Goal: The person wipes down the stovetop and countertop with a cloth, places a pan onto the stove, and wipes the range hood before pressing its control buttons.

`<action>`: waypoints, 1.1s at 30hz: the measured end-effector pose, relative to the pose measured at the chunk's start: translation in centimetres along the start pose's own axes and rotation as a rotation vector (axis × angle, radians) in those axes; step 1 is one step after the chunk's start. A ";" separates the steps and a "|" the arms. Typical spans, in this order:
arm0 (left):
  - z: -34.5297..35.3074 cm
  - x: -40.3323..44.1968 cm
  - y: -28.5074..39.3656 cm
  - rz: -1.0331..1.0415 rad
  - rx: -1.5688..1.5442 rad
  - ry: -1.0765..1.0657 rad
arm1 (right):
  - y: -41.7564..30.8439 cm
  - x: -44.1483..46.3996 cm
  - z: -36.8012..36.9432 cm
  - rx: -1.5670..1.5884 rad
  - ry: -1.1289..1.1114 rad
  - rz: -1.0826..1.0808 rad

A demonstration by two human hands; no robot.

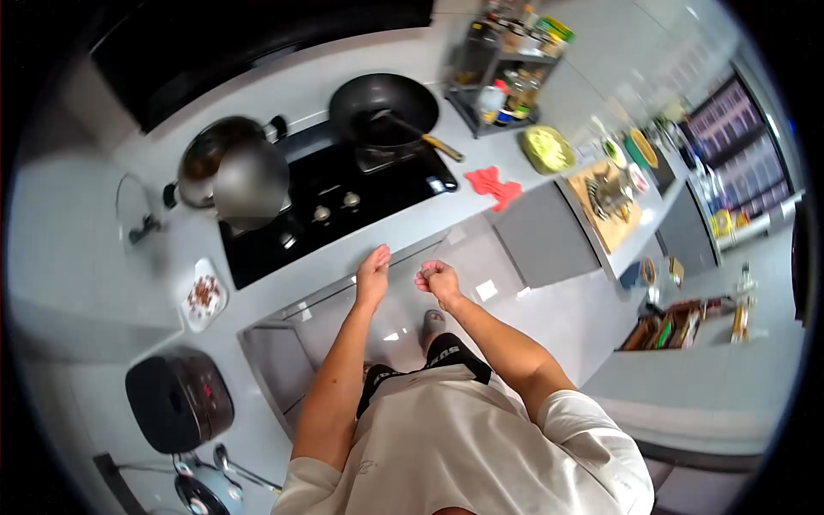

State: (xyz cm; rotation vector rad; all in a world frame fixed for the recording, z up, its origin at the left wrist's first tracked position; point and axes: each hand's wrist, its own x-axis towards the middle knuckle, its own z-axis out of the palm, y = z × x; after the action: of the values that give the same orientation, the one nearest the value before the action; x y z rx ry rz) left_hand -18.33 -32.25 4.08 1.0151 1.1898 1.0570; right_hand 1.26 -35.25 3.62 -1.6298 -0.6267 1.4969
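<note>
stove (pixel 378 193), black and glossy, sits in the pale counter (pixel 318 268) just beyond a person's two bare hands, neither of which touches it. nearest, the left hand (pixel 372 273) is extended, fingers loose, with nothing in its grip; the right hand (pixel 439 281) is curled, and whether it encloses anything cannot be told. beneath them, a slipper (pixel 433 322) shows on a shiny floor (pixel 545 318), where any spill could turn a quick sidestep into a slip.

on the counter left of the stove, a white plate (pixel 197 320) bears small reddish-brown pieces; a careless left elbow might scatter them. a red cloth (pixel 493 187) lies crumpled just beside the stove's right end, and, if nudged against a lit burner, would likely scorch. whether any flame burns cannot be seen.

farther back, a dark wok (pixel 352 107) stands at the stove's right, a spatula (pixel 429 140) leaning in it, its handle jutting over the rim toward the counter. a sleeve or wrist catching that handle could flip the spatula out or jolt the wok. a pot (pixel 197 172) stands at the left, partly masked by a grey blur.

beyond the cloth, a bowl (pixel 535 162) holds pale yellow food near a crowded rack (pixel 493 65), whose bottles could topple if bumped by a hasty reach.
</note>
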 end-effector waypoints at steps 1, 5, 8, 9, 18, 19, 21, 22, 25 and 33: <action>2.0 0.4 -0.1 -0.020 0.016 -0.035 | -0.4 -0.1 -1.7 0.023 0.029 0.002; 9.0 2.2 -0.8 -0.024 0.150 -0.176 | -1.0 1.6 -7.8 0.000 0.098 -0.100; 15.2 4.5 -1.9 0.046 0.223 -0.193 | -2.8 4.7 -13.4 -0.259 0.178 -0.304; 17.1 5.8 -2.4 0.082 0.271 -0.186 | -4.2 5.6 -15.1 -0.421 0.231 -0.420; 30.2 17.5 -0.7 0.170 0.667 0.075 | -16.4 22.8 -23.8 -1.025 0.192 -1.139; 30.8 18.5 -0.6 0.160 0.701 0.107 | -15.9 25.2 -24.0 -1.081 0.125 -1.164; 31.3 20.5 -0.8 0.182 0.763 0.110 | -15.0 28.7 -24.1 -1.206 -0.021 -1.197; 31.6 21.5 -1.2 0.212 0.810 0.120 | -14.8 30.0 -24.3 -1.208 0.005 -1.192; 32.7 24.1 -1.7 0.357 0.937 0.116 | -14.5 32.6 -24.9 -1.193 0.131 -1.120; 36.3 29.7 -3.5 0.527 1.120 0.209 | -21.2 41.4 -25.5 -1.131 0.704 -0.720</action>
State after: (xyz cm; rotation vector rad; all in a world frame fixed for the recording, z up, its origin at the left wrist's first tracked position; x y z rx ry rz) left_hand 20.07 -5.68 -1.77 2.2114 1.7919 0.8556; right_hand 36.56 3.66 -3.34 -2.1587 -1.5508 -0.0977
